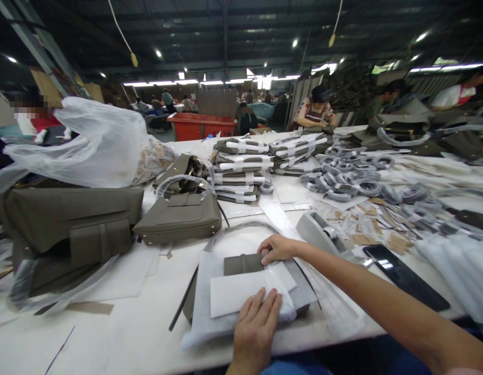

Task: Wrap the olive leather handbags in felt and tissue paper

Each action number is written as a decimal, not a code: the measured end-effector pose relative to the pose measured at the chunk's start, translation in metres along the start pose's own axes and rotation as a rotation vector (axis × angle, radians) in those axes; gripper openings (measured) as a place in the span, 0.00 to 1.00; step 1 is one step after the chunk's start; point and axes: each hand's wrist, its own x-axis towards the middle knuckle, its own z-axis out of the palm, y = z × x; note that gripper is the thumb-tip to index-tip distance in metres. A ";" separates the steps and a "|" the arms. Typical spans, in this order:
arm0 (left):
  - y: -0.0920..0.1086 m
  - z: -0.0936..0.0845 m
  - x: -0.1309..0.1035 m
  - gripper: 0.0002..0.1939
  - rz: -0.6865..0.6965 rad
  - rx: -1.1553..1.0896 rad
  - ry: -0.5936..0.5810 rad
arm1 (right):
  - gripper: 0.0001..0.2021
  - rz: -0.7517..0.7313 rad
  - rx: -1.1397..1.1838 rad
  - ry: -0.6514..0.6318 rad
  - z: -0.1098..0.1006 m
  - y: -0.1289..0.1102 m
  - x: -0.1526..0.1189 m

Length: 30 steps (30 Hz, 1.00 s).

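Note:
An olive-grey handbag lies on the table before me, mostly covered by thin white wrapping paper (204, 297). Its olive flap (243, 264) shows at the top, and a wrapped handle (241, 226) arches beyond it. A folded white foam sheet (229, 299) rests across the front below the flap. My left hand (259, 323) presses flat on that sheet and some clear film, fingers stretched out. At the flap's right end, my right hand (278, 249) has its fingers curled and pinched on the edge.
Olive handbags (178, 219) stand to the left, beside a large plastic bag (96, 140). Behind are stacked wrapped pieces (241, 161) and grey coiled straps (343, 177). On the right are a tape dispenser (321, 232), a phone (407, 276) and foam rolls (456, 271). A person (315, 109) sits across the table.

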 end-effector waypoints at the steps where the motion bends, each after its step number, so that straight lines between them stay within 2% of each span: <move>1: 0.000 -0.001 0.000 0.19 0.005 0.002 -0.011 | 0.21 -0.010 0.000 0.037 0.000 -0.002 -0.003; 3: 0.000 -0.003 0.001 0.20 0.016 0.016 -0.038 | 0.16 -0.025 -0.014 0.155 -0.001 -0.010 -0.014; 5: -0.001 -0.006 0.002 0.20 0.032 0.030 -0.072 | 0.17 -0.029 -0.039 0.308 0.003 -0.022 -0.033; 7: -0.001 -0.008 0.003 0.20 0.046 0.036 -0.102 | 0.19 -0.047 -0.058 0.410 0.015 -0.036 -0.059; 11: 0.001 -0.012 0.007 0.19 0.055 0.029 -0.106 | 0.20 -0.217 -0.246 0.385 0.063 -0.048 -0.110; 13: -0.001 -0.018 0.011 0.19 0.090 0.025 -0.150 | 0.26 -0.276 -0.387 0.397 0.087 -0.044 -0.125; 16: -0.012 -0.039 0.017 0.19 0.203 0.017 -0.284 | 0.37 -0.302 -0.504 0.455 0.107 -0.035 -0.133; 18: -0.027 -0.061 0.018 0.20 0.239 0.065 -0.353 | 0.38 -0.298 -0.532 0.494 0.112 -0.032 -0.132; 21: -0.058 -0.093 0.015 0.27 0.175 0.221 -0.423 | 0.37 -0.290 -0.544 0.527 0.111 -0.029 -0.129; 23: -0.076 -0.108 0.009 0.32 0.150 0.286 -0.481 | 0.37 -0.293 -0.548 0.535 0.111 -0.029 -0.127; 26: -0.093 -0.111 -0.004 0.31 0.217 0.311 -0.491 | 0.37 -0.312 -0.552 0.599 0.114 -0.033 -0.127; 30: -0.100 -0.096 -0.020 0.31 0.227 0.298 -0.373 | 0.19 -0.439 -0.475 0.840 0.132 -0.054 -0.139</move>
